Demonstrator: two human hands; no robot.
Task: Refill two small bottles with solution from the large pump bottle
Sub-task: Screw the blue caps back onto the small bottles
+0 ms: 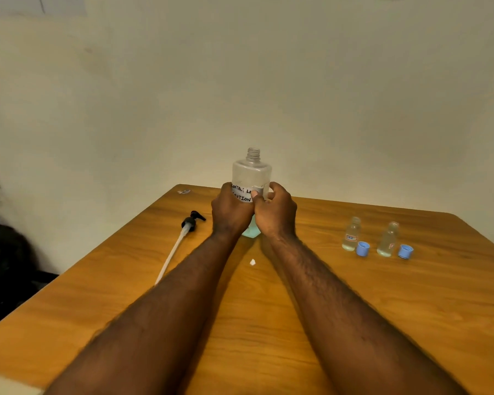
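at twelve o'clock on the desk (382, 295), left hand (230, 209) and right hand (275, 212) grip the uncapped large bottle (251, 173); its wide mouth could overshoot the narrow small bottles (351, 233) at two o'clock.

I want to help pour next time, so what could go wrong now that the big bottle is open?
1. The left hand and right hand grip the large bottle, its wide neck open; pouring into the narrow small bottles could spill onto the table.
2. The small bottles stand uncapped; a bump might tip them.
3. The pump lies on the table, so its tube may pick up dirt.
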